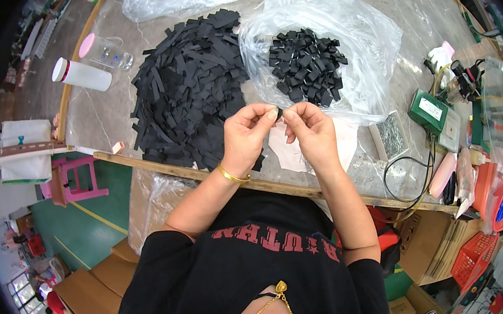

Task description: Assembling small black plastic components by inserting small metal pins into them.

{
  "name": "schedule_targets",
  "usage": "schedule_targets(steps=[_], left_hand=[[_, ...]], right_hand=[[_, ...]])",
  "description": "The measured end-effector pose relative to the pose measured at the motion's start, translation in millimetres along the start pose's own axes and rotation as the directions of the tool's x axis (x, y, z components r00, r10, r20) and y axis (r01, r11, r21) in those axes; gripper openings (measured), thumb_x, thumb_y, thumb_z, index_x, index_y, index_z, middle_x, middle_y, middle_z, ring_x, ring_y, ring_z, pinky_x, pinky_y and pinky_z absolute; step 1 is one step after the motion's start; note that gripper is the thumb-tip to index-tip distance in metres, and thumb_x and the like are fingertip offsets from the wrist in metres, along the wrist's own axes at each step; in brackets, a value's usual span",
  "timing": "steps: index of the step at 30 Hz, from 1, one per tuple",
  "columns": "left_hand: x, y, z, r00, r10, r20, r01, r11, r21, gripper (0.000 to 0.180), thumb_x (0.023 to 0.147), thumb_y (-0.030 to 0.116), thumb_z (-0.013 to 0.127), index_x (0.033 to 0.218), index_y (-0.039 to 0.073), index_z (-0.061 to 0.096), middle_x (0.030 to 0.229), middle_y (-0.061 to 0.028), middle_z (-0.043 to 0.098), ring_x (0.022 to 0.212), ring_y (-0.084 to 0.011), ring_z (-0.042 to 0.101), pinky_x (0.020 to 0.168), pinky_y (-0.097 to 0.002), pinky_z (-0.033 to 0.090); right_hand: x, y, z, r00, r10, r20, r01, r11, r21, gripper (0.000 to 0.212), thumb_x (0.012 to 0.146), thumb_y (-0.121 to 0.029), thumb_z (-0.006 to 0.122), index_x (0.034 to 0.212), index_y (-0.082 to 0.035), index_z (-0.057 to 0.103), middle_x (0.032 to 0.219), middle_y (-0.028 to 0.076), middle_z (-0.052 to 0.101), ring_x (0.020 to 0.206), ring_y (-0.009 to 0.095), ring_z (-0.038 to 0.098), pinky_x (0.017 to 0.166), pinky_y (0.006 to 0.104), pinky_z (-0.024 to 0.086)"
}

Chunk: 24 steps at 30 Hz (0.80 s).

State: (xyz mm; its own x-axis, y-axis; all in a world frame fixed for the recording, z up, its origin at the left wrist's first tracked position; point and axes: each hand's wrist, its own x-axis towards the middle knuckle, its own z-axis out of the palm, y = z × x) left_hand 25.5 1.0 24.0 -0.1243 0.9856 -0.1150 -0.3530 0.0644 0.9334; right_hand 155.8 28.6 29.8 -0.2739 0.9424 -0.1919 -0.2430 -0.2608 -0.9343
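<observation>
Grey tabletop (pixel 99 119): bigger strip heap (pixel 191 90) looks to do, smaller folded heap (pixel 306 65) looks done. My left hand (pixel 244 135) and right hand (pixel 314 136), fingertips closed, pinch one black piece (pixel 279 115).

Jammed in the middle, lanes at left and right.
My left hand (pixel 245 135) and right hand (pixel 313 134) meet between the black strip heap (pixel 194 91) on the left and the pale sheet (pixel 342 143) on the right, so that slot's taken. Straight far: pile of folded black pieces (pixel 306 65) on a puffy plastic bag (pixel 366 62), blocks a low pass. Bare tabletop (pixel 103 124) runs along the heap's left side; white bottle (pixel 90 75) and clear bottle (pixel 107 53) stop it farther out. On the right, narrow lane between bag and green box (pixel 428 110); metal-bits tray (pixel 376 142) plugs its near end. Near right: cord loop (pixel 386 171), snag point.
</observation>
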Motion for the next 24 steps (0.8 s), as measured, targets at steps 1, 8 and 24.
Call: schedule_targets(steps=[1,8,24], left_hand=[[-2.5,-4.3,0.7,0.998,0.047,-0.047,-0.048,0.999,-0.024,0.012,0.083,0.004,0.058,0.092,-0.003,0.059,0.084,-0.0048,0.061,0.074,-0.0087,0.055,0.068,-0.0202,0.044],[-1.8,-5.5,0.4,1.0,-0.007,0.029,0.012,0.987,-0.163,0.014,0.082,0.004,0.057,0.095,-0.003,0.058,0.085,-0.0037,0.059,0.073,-0.0082,0.051,0.069,-0.0206,0.042],[-3.9,-5.6,4.4,0.991,-0.077,0.109,0.104,0.955,-0.279,0.015,0.084,0.005,0.056,0.096,-0.003,0.058,0.083,-0.0049,0.061,0.072,-0.0088,0.052,0.068,-0.021,0.041]], right_hand=[[-1.7,-3.2,2.3,1.0,-0.009,-0.011,0.009,0.999,-0.036,0.011,0.085,-0.01,0.055,0.082,0.0,0.054,0.068,0.001,0.055,0.056,0.006,0.049,0.049,0.019,0.042],[-3.2,-2.1,-0.6,0.997,-0.07,-0.017,0.069,0.996,-0.063,0.011,0.085,-0.011,0.055,0.082,0.0,0.055,0.066,0.0,0.055,0.057,0.006,0.05,0.049,0.0186,0.042],[-5.4,26.5,-4.5,0.98,-0.195,-0.028,0.197,0.957,0.213,0.017,0.084,-0.011,0.057,0.094,0.002,0.063,0.09,0.007,0.054,0.063,0.009,0.054,0.049,0.0185,0.042]])
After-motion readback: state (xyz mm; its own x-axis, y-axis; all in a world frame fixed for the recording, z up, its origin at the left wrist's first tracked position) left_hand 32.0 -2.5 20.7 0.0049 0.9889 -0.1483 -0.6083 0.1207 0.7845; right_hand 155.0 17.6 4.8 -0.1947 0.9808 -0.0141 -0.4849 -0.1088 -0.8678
